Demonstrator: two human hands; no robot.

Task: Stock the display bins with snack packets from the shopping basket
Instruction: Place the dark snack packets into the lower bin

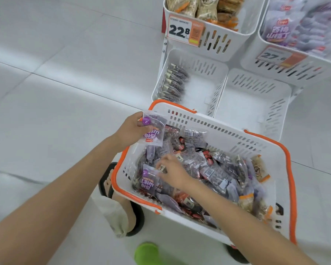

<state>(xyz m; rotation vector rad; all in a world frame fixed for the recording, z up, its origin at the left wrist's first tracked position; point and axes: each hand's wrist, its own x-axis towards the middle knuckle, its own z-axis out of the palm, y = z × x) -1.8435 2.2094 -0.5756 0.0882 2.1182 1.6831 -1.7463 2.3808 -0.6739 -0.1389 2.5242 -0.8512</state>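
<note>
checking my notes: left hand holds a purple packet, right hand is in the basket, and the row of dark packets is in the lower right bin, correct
Wrong bin: the head view shows the row of dark packets in the lower left bin. The left hand does hold a purple packet and the right hand is in the basket.

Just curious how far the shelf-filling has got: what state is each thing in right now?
Left hand: holds a purple packet over the basket rim.
Right hand: in the basket, pinching a second packet.
Basket: heaped with mixed packets, handles down.
Lower left bin: one row of dark packets along its left wall.
Lower right bin: empty.
Upper left bin: full.
Upper right bin: full.
</note>
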